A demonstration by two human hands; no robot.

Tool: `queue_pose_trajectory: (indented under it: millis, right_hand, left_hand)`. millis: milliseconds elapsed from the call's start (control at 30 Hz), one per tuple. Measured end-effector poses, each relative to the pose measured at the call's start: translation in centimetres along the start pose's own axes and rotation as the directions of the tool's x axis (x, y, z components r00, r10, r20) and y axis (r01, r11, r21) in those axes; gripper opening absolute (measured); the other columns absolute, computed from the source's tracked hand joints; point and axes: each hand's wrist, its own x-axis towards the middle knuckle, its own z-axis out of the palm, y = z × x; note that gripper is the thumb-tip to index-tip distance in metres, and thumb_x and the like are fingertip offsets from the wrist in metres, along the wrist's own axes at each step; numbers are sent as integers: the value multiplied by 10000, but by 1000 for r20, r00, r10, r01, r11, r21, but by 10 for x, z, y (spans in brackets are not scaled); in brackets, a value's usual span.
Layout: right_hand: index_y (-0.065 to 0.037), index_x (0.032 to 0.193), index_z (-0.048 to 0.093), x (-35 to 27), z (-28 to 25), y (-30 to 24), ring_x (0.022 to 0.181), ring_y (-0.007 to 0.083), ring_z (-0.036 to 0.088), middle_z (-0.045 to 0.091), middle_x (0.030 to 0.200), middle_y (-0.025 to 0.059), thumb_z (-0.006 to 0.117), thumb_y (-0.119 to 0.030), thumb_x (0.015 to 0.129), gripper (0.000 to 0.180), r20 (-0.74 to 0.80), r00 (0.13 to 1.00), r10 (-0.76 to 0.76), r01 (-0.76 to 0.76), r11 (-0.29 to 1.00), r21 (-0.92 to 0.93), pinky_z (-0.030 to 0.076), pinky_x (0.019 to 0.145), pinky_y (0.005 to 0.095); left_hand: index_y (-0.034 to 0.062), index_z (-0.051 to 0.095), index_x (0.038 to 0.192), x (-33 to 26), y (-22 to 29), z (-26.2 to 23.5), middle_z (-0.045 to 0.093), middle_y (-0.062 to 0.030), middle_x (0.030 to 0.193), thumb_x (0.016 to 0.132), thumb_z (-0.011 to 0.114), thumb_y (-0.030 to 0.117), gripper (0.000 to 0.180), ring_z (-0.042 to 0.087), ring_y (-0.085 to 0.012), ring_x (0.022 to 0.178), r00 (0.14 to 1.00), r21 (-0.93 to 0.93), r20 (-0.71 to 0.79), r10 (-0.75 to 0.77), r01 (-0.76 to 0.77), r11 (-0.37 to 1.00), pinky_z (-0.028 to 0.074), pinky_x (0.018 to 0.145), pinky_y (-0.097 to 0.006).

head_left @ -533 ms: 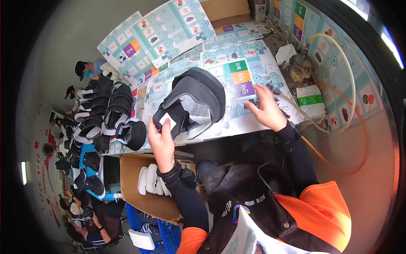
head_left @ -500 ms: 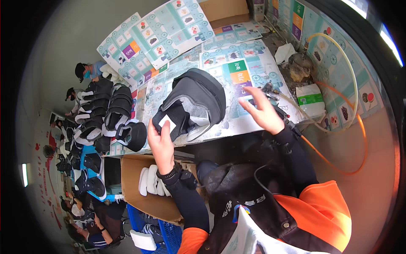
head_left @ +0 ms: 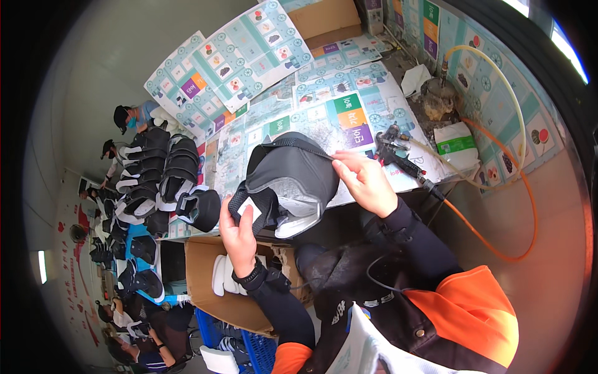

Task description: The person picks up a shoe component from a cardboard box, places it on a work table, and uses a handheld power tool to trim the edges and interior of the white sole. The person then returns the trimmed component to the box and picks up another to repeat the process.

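Observation:
A curved black padded piece (head_left: 289, 165) with a pale grey inner side is at the table's near edge, between my hands. My left hand (head_left: 238, 240) is closed on its black mesh flap (head_left: 260, 209), the thumb over a white square patch (head_left: 248, 208). At the upper right of the piece, my right hand (head_left: 367, 184) pinches its dark rim between thumb and fingers. Just beyond the right hand lies a spray gun (head_left: 395, 153), untouched. Part of the piece's pale lining (head_left: 299, 218) hangs over the front edge.
Rows of similar black pieces (head_left: 177, 171) stand at the left. An orange hose (head_left: 479, 246) curves down at the right beside a green-and-white packet (head_left: 458, 144). Below the table are a cardboard box (head_left: 212, 283) with white pads and a blue crate (head_left: 258, 349). Other people sit farther left.
My right hand, apart from the piece before, has moved left and closed on its rim. The black piece has come nearer to me and turned. My left hand keeps its hold on the flap.

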Motion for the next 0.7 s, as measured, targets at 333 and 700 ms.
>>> queue_pose_trajectory:
  millis: [333,700]
  right_hand:
    - [7,733,720,50,13,18,921,376,709,734,791,182,736,-254,990,367,-13,998,-63,60,985,-164,565,812,467]
    - [93,1155,597,15,-81,119,1143,459,619,630,1192,272,919,-236,748,615,66,943,325,-156,611,-777,531,1014,483]
  left_hand:
    - [-91,595,1296,1,10,3,708,-80,1099,1011,677,40,324,634,-132,985,995,34,87,-38,36,999,520,921,-291]
    - [-34,663,1153,100,-5,-2,745,-124,1038,1017,549,170,270,762,-265,855,922,1,125,-366,369,929,668,671,-361]
